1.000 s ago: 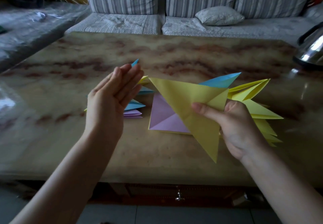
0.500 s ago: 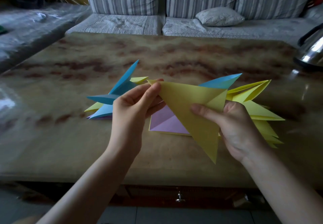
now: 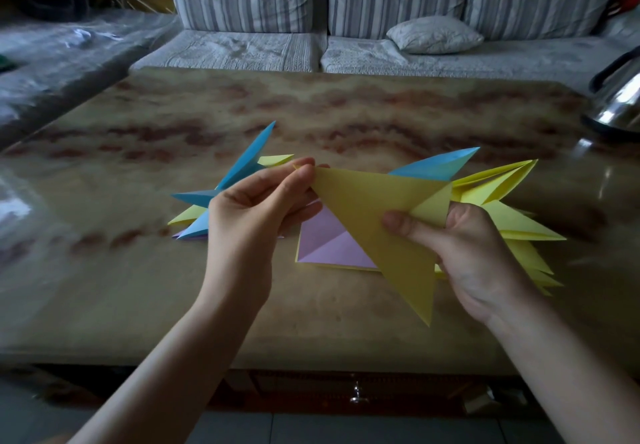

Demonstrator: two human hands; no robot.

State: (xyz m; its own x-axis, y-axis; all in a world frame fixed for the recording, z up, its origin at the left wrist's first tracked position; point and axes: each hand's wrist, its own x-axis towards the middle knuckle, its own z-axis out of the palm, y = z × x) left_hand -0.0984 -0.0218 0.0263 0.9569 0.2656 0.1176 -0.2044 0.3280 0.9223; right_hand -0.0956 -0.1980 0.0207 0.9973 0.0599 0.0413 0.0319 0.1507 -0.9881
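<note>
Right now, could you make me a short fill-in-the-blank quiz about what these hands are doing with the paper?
1. The left hand and the right hand together hold up one folded paper triangle whose colour is ____.
2. The shiny metal kettle stands on the marble-patterned table at the person's ____ side.
3. The pointed folded paper piece showing just past the triangle's top edge is coloured ____.

Missing words: yellow; right; blue.

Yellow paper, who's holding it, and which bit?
Both hands hold the folded yellow paper: the left hand pinches its left tip, the right hand pinches the right corner by the folded flap.
</note>
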